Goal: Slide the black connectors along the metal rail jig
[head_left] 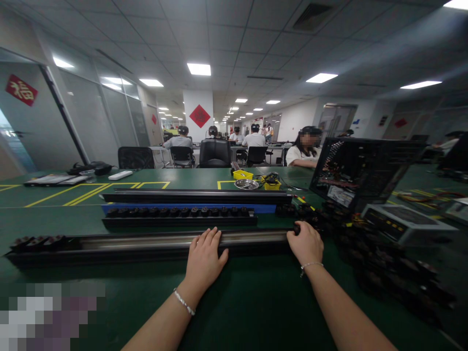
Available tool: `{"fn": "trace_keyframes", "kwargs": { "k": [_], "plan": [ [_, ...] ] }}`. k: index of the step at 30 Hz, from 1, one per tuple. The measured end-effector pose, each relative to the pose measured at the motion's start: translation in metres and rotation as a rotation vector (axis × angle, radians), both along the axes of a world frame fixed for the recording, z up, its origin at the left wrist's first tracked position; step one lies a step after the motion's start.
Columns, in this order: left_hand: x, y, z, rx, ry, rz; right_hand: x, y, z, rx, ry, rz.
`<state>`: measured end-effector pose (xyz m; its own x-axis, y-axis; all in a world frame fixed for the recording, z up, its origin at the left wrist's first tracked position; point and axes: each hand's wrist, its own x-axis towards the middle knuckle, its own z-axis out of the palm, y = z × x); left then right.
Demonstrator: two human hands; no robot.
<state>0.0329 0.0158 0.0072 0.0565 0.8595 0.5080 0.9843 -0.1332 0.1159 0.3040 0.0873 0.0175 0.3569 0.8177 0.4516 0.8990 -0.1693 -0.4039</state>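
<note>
A long black channel point(139, 243) with a bare metallic strip along its inside lies across the table before me. My left hand point(205, 256) rests on its middle, fingers stretched across the strip and thumb apart. At the channel's right end, my right hand point(307, 241) has its fingers closed on a small black part point(296, 227), partly hidden by them. Several dark block-like parts point(38, 242) sit in the channel's left end. Behind it stands a shorter black rail point(175, 222) with a row of similar black parts point(185, 212).
Another long black rail point(197, 196) and a blue strip point(265, 208) lie farther back. Many loose black parts point(383, 268) are heaped at right, near a power supply point(409, 222) and an open computer case point(365, 168). A metal dish point(246, 184) and yellow bins point(243, 174) stand behind.
</note>
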Motion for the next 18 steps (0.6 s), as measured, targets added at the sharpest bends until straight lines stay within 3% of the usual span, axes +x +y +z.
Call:
{"fn": "trace_keyframes", "kwargs": {
  "k": [13, 18],
  "plan": [
    [0.000, 0.000, 0.000, 0.027, -0.004, 0.001, 0.008, 0.003, 0.004, -0.079, 0.100, -0.036],
    [0.000, 0.000, -0.001, 0.031, 0.002, 0.000, 0.014, 0.007, -0.001, -0.002, 0.093, -0.013]
  ]
}}
